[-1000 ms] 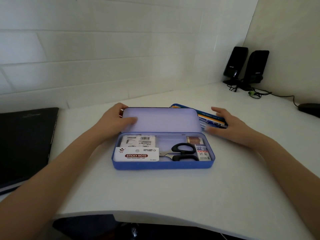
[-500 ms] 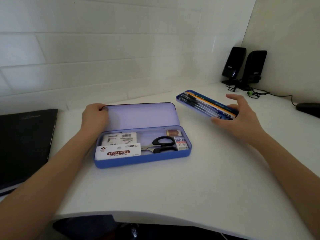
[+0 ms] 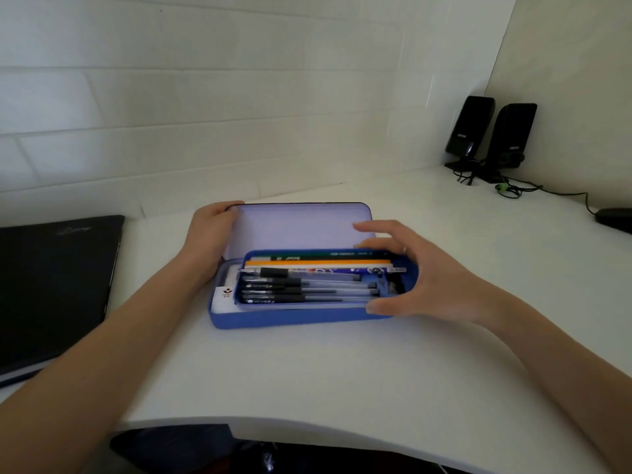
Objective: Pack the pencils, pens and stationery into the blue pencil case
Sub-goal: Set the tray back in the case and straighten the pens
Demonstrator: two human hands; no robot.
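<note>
White desk (image 3: pixel 342 371) carries the whole job. On it, near the middle, sits the blue case (image 3: pixel 290 318), its lid (image 3: pixel 301 227) standing open at the back. The left hand (image 3: pixel 208 241) grips the lid's left end, fingers curled over its edge. An inner tray (image 3: pixel 408 271) is over the case's base, sitting a little to the right, so the base's left end is uncovered; whether it is fully seated I cannot tell. The right hand (image 3: pixel 420 278) clamps the tray's right end, thumb at the front wall and fingers over the back.

The tray holds black pens (image 3: pixel 294 290) side by side, with an orange pencil (image 3: pixel 318 263) and a green one (image 3: pixel 325 256) behind them. At the left end, a white sticky-note pack (image 3: pixel 224 295) shows beneath the tray.

By my reading the packing is nearly finished: no loose stationery shows on the desk. What seems left is squaring the tray down into the base, letting go, and closing the lid.
</note>
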